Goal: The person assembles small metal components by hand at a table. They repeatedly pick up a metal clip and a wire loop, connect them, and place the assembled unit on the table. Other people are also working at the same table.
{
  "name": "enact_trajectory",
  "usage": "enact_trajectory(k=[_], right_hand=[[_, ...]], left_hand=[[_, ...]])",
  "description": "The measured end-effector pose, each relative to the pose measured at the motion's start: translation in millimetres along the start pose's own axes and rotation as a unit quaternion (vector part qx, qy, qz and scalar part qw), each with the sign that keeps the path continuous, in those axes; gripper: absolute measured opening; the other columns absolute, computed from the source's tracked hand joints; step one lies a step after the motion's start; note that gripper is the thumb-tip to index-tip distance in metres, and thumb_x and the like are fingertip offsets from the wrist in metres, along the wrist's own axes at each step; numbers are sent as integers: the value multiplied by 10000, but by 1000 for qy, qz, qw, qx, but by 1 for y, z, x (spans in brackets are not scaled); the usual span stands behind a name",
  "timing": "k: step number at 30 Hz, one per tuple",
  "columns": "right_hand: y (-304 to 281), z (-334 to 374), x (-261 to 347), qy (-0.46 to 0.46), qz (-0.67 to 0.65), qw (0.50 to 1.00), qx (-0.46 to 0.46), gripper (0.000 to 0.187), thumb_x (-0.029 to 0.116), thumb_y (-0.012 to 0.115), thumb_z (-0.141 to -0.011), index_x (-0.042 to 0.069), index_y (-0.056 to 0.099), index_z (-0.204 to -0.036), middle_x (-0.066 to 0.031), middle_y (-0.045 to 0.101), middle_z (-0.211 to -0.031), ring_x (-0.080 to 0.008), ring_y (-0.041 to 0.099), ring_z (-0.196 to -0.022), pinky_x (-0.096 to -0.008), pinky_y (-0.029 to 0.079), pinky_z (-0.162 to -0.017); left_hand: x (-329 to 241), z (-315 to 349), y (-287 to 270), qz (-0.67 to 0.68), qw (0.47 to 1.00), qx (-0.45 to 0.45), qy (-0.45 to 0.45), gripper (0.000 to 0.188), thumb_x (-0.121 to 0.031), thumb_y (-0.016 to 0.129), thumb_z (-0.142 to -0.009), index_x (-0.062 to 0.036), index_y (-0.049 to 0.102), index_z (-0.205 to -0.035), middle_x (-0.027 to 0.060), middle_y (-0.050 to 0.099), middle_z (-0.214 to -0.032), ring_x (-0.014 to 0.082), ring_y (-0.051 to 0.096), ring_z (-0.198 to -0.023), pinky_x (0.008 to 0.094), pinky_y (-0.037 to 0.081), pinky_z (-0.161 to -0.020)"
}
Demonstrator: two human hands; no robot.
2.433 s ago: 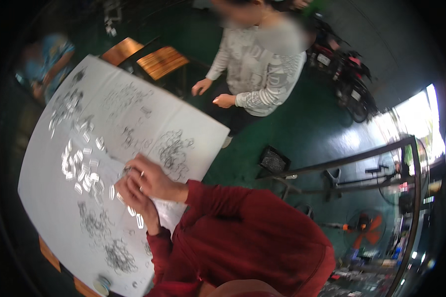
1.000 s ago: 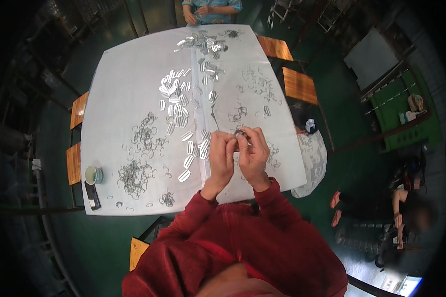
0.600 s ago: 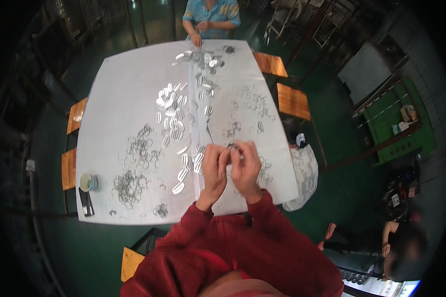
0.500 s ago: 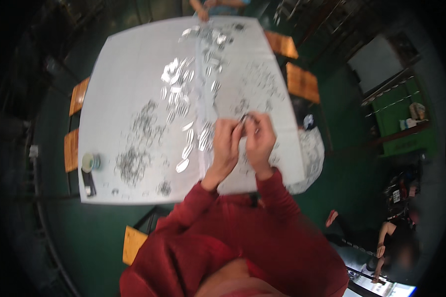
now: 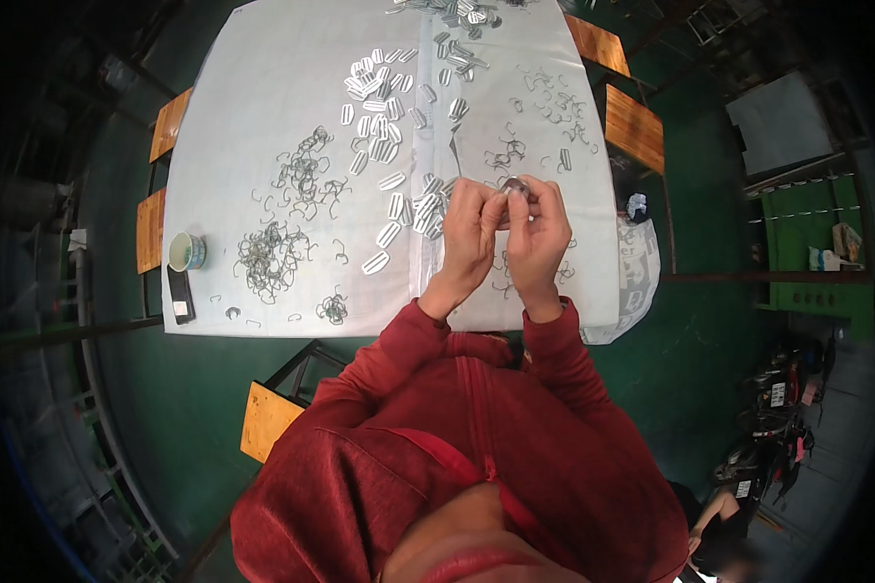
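— Between left grip (image 5: 472,228) and right grip (image 5: 540,233), anything held?

— Yes: clamped together, fingertips from both sides, on a small shiny piece (image 5: 516,186) just above the desk (image 5: 262,87). Mostly covered by fingers; exact shape impossible to tell.

— And around the grip?

— Just left of the left grip, slotted metal plates (image 5: 428,206), some overlapping, with more farther ahead. Well to the left, and also ahead of the right grip, wire hooks (image 5: 270,262) in tangles and loose scatters. Farthest left on the desk, a cup (image 5: 197,256), touching or just beside a flat black object (image 5: 180,294).

— Best way of handling so small a piece?

— Probably: steady with one grip, turn or press with the other. Use thumb pads rather than nails, push evenly, and keep low over the desk in case of a slip.

— Any labels or writing?

— None readable on the held piece or the plates. Right of the right grip, past the desk edge, pale printed material (image 5: 640,277), bag or cloth hard to tell, with dark lettering partly in view. On the cup, coloured print, too small for reading.
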State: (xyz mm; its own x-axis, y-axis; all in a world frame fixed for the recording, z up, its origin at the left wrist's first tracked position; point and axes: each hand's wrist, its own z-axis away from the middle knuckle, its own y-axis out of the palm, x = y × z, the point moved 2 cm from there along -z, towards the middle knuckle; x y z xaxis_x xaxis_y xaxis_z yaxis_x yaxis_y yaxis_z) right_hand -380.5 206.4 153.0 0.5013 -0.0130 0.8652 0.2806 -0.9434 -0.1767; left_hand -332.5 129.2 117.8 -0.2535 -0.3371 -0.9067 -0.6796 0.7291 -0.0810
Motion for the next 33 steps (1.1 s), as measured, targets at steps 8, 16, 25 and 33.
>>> enact_trajectory(k=[8,16,25,33], right_hand=[[0,10,-22,79,-50,996,-3,145,49,554,-892,-42,575,-1003,-80,562,-858,-140,613,-746,-249,512,-603],[-2,16,-31,73,-48,996,11,157,47,553,-895,-50,572,-1018,-84,552,-860,-150,616,-750,-255,540,-581],[-1,21,-14,55,-57,996,34,152,39,538,-900,-53,576,-1015,-90,531,-855,-135,586,-719,-242,561,-513],[1,14,6,41,5,999,20,134,64,574,-881,-22,612,-976,-77,538,-798,-169,558,-699,-284,465,-612]], left_hand=[[11,4,-1,-25,999,19,22,170,-144,490,-960,8,531,-895,69,478,-856,138,512,-694,252,449,-584],[15,13,-7,-31,998,51,-3,146,-123,515,-945,11,541,-893,75,479,-840,148,506,-654,269,439,-577],[7,12,-16,-49,998,50,-1,141,-120,500,-947,4,527,-886,90,477,-840,174,492,-685,292,421,-576],[8,12,-12,45,995,31,-89,128,-118,521,-929,0,544,-883,123,469,-821,258,486,-703,339,417,-635]])
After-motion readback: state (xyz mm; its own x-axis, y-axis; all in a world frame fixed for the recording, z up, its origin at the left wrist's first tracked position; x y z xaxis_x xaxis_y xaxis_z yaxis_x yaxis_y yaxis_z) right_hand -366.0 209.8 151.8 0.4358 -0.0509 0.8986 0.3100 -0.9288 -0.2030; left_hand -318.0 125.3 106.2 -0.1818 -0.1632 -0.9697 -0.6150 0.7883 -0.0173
